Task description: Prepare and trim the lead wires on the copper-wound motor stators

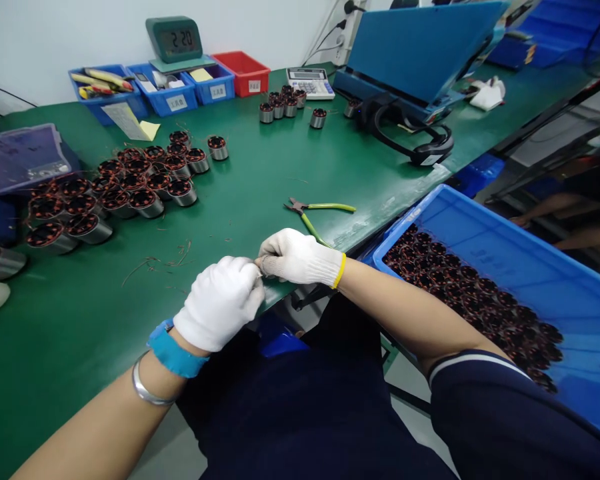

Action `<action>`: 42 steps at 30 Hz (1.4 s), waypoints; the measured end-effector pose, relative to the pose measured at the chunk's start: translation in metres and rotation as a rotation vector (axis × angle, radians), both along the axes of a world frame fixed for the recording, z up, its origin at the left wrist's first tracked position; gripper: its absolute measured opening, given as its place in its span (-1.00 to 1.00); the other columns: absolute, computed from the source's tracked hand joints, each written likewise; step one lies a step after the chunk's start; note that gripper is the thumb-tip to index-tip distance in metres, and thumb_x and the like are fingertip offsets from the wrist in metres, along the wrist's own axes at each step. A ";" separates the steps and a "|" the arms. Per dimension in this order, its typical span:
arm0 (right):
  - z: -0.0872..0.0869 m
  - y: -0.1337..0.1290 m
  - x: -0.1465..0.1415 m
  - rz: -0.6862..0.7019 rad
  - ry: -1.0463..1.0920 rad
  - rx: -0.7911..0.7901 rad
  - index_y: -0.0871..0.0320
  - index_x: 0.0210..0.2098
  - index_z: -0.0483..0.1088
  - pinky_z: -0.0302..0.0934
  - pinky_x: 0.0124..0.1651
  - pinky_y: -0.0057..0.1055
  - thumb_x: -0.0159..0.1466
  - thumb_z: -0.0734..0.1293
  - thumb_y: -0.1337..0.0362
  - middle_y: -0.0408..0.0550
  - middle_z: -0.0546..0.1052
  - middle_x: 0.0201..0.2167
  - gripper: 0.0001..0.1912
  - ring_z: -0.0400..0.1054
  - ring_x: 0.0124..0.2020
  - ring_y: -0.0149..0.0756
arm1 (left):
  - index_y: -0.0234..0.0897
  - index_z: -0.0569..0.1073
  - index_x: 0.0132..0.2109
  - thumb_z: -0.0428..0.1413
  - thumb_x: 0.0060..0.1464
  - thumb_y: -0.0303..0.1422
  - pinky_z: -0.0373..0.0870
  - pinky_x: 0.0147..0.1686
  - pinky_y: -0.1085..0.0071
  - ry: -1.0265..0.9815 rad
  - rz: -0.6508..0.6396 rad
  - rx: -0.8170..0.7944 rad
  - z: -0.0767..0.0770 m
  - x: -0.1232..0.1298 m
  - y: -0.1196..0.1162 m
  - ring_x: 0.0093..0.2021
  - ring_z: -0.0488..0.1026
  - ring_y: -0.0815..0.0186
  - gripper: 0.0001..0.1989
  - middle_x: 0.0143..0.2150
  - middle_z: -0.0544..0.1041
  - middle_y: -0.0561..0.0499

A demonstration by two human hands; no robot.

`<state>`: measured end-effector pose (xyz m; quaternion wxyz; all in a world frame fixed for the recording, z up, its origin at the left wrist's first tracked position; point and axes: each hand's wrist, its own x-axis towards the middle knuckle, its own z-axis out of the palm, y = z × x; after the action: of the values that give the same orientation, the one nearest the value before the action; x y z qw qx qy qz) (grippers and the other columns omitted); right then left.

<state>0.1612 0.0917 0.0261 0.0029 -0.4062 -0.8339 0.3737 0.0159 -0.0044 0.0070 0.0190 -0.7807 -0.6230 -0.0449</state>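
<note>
My left hand, in a white knit glove, is closed at the table's front edge. Against it, also gloved, my right hand has its fingers curled and pinched. Both meet around something small that the gloves nearly cover; I cannot make out what it is. Just beyond my right hand lie green-handled cutting pliers with their handles spread. Loose bits of copper wire are scattered on the green table left of the pliers. Farther left stands a cluster of metal motor stators with copper windings.
A blue crate at the right holds many stators. Several stators stand near a calculator. A headset lies before a blue case. Blue bins, a red bin and a clock line the wall.
</note>
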 end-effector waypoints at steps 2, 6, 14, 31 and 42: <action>0.003 0.002 -0.001 0.022 -0.014 -0.063 0.17 -0.46 0.45 0.06 -0.50 -0.53 0.19 0.24 0.19 -0.20 0.45 -0.57 -0.77 0.24 -0.64 -0.52 | -0.27 0.43 -0.35 -0.12 0.14 -0.37 0.25 -0.40 0.26 0.020 -0.011 0.057 -0.001 -0.002 -0.002 -0.32 0.43 0.13 -0.75 -0.33 0.48 -0.09; 0.006 0.003 0.000 0.051 -0.006 -0.208 0.19 -0.47 0.39 0.16 -0.50 -0.59 0.17 0.22 0.24 -0.20 0.50 -0.53 -0.81 0.31 -0.66 -0.53 | -0.26 0.41 -0.38 -0.04 0.07 -0.37 0.22 -0.46 0.31 0.041 -0.031 0.131 -0.002 -0.003 -0.004 -0.37 0.43 0.15 -0.83 -0.36 0.48 -0.08; 0.006 0.004 -0.001 0.057 0.060 -0.322 0.17 -0.44 0.40 0.23 -0.57 -0.57 0.13 0.24 0.27 -0.18 0.48 -0.59 -0.87 0.31 -0.67 -0.47 | -0.28 0.45 -0.39 -0.08 0.16 -0.35 0.25 -0.45 0.35 0.010 -0.135 0.202 -0.007 -0.010 -0.004 -0.35 0.46 0.22 -0.74 -0.25 0.56 -0.09; -0.004 -0.022 0.011 0.214 0.320 -0.307 0.22 -0.44 0.41 0.11 -0.56 -0.62 0.19 0.23 0.33 -0.22 0.46 -0.56 -0.85 0.29 -0.62 -0.54 | -0.32 0.46 -0.42 0.09 -0.09 -0.20 0.37 -0.39 0.43 -0.904 0.370 -0.194 -0.002 -0.009 0.010 -0.40 0.43 0.29 -0.76 -0.45 0.50 0.01; -0.047 -0.037 0.031 0.400 0.271 0.874 0.21 0.14 0.27 0.02 -0.41 -0.34 0.36 0.11 0.25 -0.05 0.46 -0.32 -0.60 0.31 -0.42 -0.33 | -0.28 0.35 0.08 0.27 -0.35 -0.03 0.38 -0.10 0.23 -0.481 0.164 -0.414 0.029 -0.034 0.000 -0.07 0.45 0.09 -0.20 -0.02 0.47 -0.08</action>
<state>0.1922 0.0547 -0.0206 0.2093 -0.1467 -0.9663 0.0317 -0.0176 -0.0044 0.0360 -0.2840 -0.6822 -0.6665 -0.0987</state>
